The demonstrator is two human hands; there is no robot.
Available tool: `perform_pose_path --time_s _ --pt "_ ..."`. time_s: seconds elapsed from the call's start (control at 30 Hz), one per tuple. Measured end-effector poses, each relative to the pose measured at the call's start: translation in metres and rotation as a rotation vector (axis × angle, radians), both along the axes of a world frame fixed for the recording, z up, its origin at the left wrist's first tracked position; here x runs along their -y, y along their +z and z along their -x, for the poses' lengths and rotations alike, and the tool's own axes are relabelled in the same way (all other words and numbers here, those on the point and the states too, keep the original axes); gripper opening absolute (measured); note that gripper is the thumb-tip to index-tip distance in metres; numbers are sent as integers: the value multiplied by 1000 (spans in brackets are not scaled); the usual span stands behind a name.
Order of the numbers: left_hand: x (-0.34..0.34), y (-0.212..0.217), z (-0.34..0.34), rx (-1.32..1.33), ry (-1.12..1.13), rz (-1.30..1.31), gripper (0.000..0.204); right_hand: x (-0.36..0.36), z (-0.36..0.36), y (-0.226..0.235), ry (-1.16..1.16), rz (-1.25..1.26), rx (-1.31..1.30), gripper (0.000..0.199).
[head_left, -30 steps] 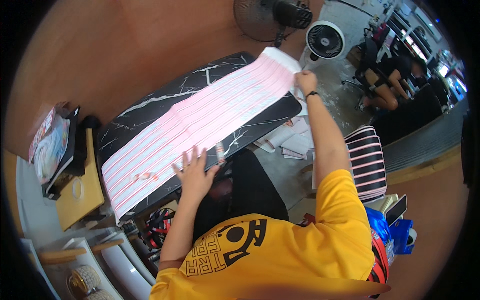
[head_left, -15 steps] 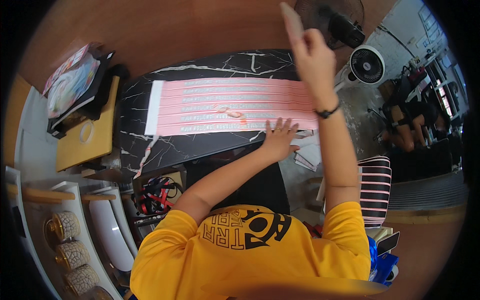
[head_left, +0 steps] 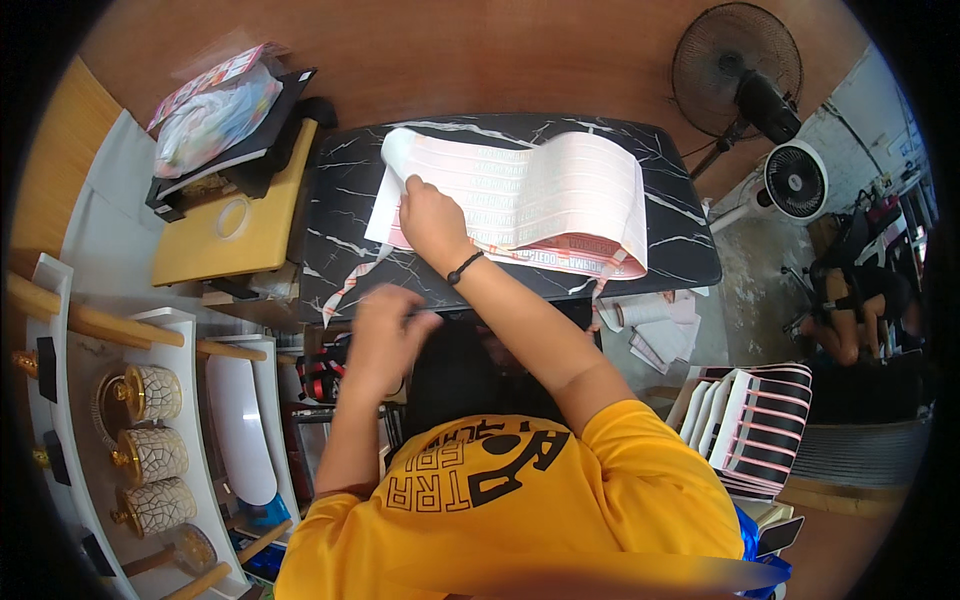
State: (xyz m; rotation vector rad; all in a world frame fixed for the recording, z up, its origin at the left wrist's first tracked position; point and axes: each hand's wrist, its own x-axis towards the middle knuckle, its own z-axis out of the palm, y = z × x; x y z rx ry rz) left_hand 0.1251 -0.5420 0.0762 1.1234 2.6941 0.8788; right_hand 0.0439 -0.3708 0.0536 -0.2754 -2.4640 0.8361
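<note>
A long pink-and-white printed sheet [head_left: 455,180] with rows of pale lettering lies on the black marble-patterned table [head_left: 680,230]. Its right part is folded over in a raised, rounded loop. My right hand [head_left: 435,222], with a black band at the wrist, reaches across to the left and pinches the sheet's left end, where a white corner curls up. My left hand [head_left: 388,325] is smeared by motion near the table's front edge, apart from the sheet; its fingers are unclear. A thin patterned strip [head_left: 352,288] hangs from the sheet's left end over the table's front.
Two fans, one black [head_left: 765,100] and one white [head_left: 795,182], stand at the right. Paper pieces [head_left: 665,335] lie below the table. A black-and-pink striped stack [head_left: 760,430] is at my right. White shelves [head_left: 185,330] with jars stand left. A person [head_left: 850,305] sits far right.
My right hand has come down from above the table's right side to the sheet's left end. My left hand has left the sheet and drawn back. The sheet's right part is now folded over.
</note>
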Motion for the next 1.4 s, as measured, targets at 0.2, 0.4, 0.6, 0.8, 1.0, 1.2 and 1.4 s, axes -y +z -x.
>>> perform_pose_path --time_s 0.2,0.4,0.6,0.8,1.0,1.2,1.4 --pt "49 -47 49 -314 612 153 29 10 -12 -17 109 -40 103 31" --pt "54 -21 62 25 660 51 22 -46 -64 8 100 157 -126 29" --pt "-10 41 90 -155 477 -236 26 -129 -151 22 -289 273 -167 23" --pt "-141 6 96 -322 161 105 39 -175 -243 19 -446 -106 -261 21" --pt "-158 -30 95 -201 135 210 33 -177 -293 0 -129 -397 27 42" --pt "-134 -35 112 -117 157 -37 17 -168 -271 -12 100 -533 99 25" --pt "-110 -46 122 -461 283 -297 8 -186 -233 10 96 -491 -100 13"
